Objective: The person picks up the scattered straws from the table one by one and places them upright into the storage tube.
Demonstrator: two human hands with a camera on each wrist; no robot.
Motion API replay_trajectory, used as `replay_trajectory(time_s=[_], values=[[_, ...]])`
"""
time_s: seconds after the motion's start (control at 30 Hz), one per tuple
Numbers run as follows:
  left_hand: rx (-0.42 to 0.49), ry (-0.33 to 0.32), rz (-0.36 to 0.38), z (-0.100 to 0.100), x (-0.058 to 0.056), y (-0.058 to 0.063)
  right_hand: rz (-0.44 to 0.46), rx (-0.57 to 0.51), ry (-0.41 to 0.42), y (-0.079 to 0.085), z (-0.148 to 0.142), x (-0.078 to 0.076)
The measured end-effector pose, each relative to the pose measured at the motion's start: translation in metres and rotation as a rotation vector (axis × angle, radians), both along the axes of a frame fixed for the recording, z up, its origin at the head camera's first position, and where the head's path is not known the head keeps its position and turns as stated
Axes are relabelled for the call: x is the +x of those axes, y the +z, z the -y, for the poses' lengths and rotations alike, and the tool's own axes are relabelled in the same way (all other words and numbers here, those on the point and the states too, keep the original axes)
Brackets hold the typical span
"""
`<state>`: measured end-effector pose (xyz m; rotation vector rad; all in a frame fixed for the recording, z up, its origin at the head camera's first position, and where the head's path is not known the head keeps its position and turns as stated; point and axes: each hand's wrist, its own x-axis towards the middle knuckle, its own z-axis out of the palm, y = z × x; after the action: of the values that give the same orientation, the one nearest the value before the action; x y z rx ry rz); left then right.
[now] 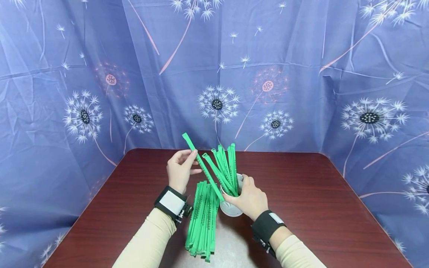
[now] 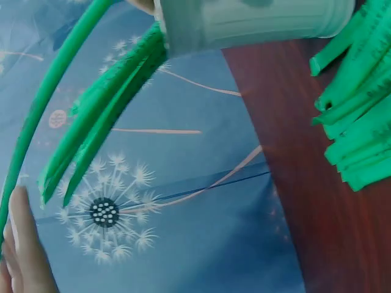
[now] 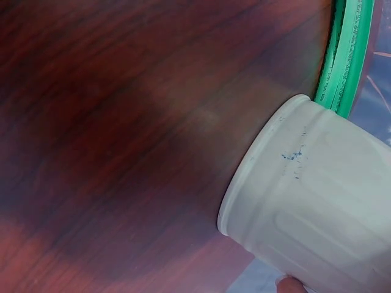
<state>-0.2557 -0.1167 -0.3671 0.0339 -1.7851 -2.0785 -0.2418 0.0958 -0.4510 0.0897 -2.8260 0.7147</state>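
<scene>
My left hand (image 1: 181,167) pinches one long, thin green stick packet (image 1: 206,169) with dark print near its upper part. The packet slants down to the right, its lower end at the rim of a white cup (image 1: 231,211) and close to my right thumb. My right hand (image 1: 251,195) grips that cup from the right side. Several more green packets (image 1: 231,163) stand in the cup, fanned out above its rim. In the left wrist view the pinched packet (image 2: 43,97) looks bowed. The cup's ribbed wall (image 3: 305,177) fills much of the right wrist view.
A pile of green packets (image 1: 202,223) lies lengthwise on the dark red-brown table (image 1: 301,208), just left of the cup. Behind the table hangs a blue cloth (image 1: 187,93) with dandelion prints, which also runs along both sides.
</scene>
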Motion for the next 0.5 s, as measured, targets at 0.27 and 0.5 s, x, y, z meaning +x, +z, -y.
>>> replay_trajectory(time_s=[0.27,0.5], values=[[0.087,0.06,-0.084,-0.0009,-0.0016,0.0025,0.014,-0.009,0.006,-0.0006,-0.0003,-0.0003],[0.064,0.079,-0.09,-0.001,-0.0011,0.0019,0.01,-0.008,0.008,-0.0009,0.0,0.0006]])
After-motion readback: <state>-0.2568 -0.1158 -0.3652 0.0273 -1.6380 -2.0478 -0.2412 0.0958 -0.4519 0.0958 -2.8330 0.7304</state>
